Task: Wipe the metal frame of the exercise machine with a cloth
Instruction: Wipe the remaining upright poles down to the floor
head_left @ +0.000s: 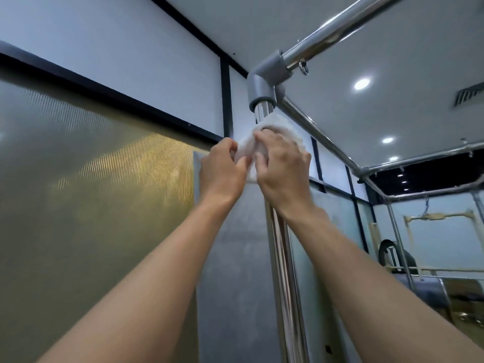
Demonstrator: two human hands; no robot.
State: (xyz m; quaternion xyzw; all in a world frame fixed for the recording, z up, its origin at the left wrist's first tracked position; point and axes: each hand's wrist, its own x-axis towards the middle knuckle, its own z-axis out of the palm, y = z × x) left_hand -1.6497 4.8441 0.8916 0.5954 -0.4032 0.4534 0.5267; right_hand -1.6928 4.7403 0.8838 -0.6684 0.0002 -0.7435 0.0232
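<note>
The white cloth [247, 150] is wrapped around the upright chrome post [284, 271] of the metal frame. It sits just below the grey corner joint [264, 79], with a short length of bare post showing between the joint and the cloth's upper edge. Both hands hold the cloth, which is bunched between them.

The right hand [282, 169] grasps the cloth against the post. Its fingers are curled round the front of the post, with the fingertips [260, 138] pressed into the fabric and the back of the hand turned to the camera. The left hand [222, 166] lies just beside it, on the left of the post. Its curled fingers and thumb pinch the loose left part of the cloth. The two hands are nearly touching across the fabric.

Both forearms are bare and reach upward and inward from the lower corners of the view. They meet at the post above head height.

From the corner joint, an upper chrome bar [340, 27] runs up to the right, and a second bar [319, 137] runs away to a far corner of the frame. A frosted glass wall [78, 179] with dark framing stands to the left. Round ceiling lights [362, 83] and an air vent [468, 94] are overhead on the right.
</note>
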